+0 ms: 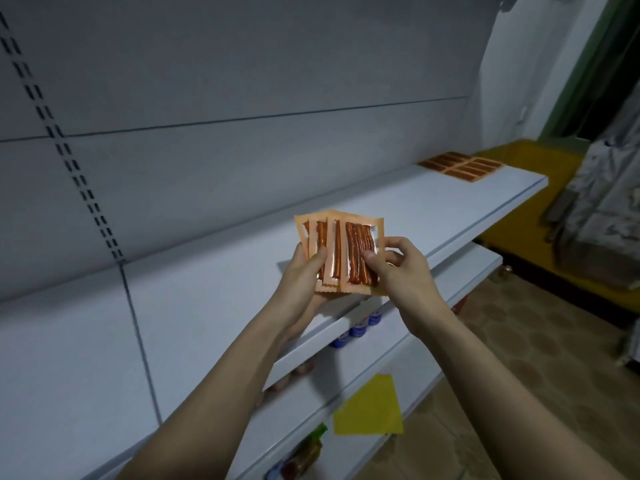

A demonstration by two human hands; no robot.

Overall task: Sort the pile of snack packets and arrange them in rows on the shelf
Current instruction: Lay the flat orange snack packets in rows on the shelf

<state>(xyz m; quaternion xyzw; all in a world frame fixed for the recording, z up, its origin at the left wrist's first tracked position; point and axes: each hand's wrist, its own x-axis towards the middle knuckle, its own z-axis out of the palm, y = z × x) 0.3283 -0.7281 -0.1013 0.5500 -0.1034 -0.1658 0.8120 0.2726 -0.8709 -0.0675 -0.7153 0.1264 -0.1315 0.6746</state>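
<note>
Fingers of the left hand (304, 271) and right hand (398, 268) grasp a fan of snack packets (341, 251) above the shelf (207, 306); more packets (462, 166) lie at two o'clock.

A pale shelf (398, 216) runs along the grey back wall, bearing at its far right end a group of orange packets (462, 167) laid flat in rows, touching one another, near the front edge.
</note>
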